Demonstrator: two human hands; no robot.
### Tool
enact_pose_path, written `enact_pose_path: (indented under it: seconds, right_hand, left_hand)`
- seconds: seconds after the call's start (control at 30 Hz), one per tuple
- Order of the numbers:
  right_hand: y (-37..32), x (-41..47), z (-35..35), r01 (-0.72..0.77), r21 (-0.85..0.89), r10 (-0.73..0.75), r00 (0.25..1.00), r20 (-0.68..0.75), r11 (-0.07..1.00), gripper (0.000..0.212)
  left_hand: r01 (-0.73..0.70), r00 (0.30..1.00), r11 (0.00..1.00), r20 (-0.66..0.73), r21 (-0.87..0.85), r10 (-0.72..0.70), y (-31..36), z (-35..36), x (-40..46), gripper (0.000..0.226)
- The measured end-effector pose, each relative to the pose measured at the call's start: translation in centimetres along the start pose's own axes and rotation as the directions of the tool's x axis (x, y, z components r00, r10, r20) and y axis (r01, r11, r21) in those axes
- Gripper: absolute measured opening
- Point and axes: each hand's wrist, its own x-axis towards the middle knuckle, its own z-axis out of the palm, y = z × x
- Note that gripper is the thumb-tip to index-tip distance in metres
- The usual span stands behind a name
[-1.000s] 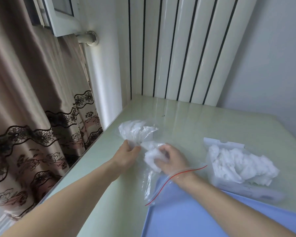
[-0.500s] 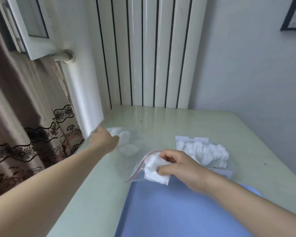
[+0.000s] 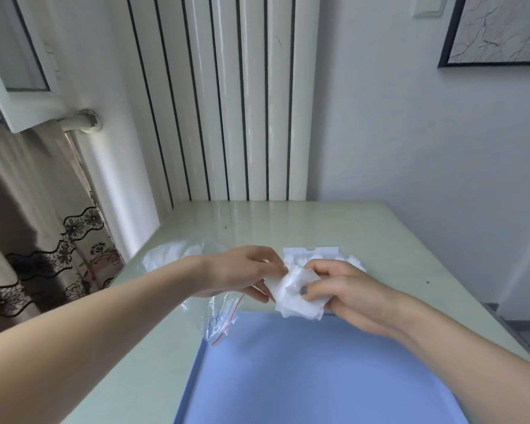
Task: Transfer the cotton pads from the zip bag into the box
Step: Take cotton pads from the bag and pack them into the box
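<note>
Right now your pads (image 3: 297,296) are a crumpled white wad, fluffy and torn-looking at the edges, several bunched together. Your right hand (image 3: 354,296) is curled closed around the wad, thumb and fingers pressing it from the right. Your left hand (image 3: 242,273) meets it from the left, fingertips pinching its edge, fingers partly bent. Wad sits between both hands, above the near edge of the blue mat (image 3: 312,371). Bag (image 3: 218,313), clear with a red zip line, hangs crumpled under your left hand on the table (image 3: 288,221); more white pads show inside it at far left. Box (image 3: 325,254) lies just behind your hands, white, heaped with pads, mostly hidden.
</note>
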Motion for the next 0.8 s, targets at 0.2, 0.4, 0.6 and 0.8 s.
enact_pose_path:
  seconds: [0.2,0.4,0.6,0.8]
  right_hand:
    - [0.0,-0.3,-0.9,0.014,-0.033,-0.018,0.992,-0.126,0.999,0.034]
    - [-0.4,-0.2,-1.8,0.146,0.142,-0.105,0.960,-0.258,0.979,0.022]
    - [-0.8,0.7,-0.9,0.084,-0.063,-0.098,0.961,-0.260,0.994,0.020]
    - [-0.8,1.2,-1.0,0.110,-0.032,-0.115,0.928,-0.354,0.993,0.010]
  left_hand:
    - [-0.075,0.990,0.997,-0.121,-0.024,0.072,0.4,0.3,0.6,0.020]
    - [-0.196,0.952,0.978,-0.227,0.066,0.206,0.4,0.9,0.9,0.015]
    - [-0.179,0.960,0.984,-0.218,-0.006,0.173,1.3,1.5,1.4,0.023]
    - [-0.174,0.968,0.968,-0.212,-0.180,0.135,1.5,1.7,1.7,0.019]
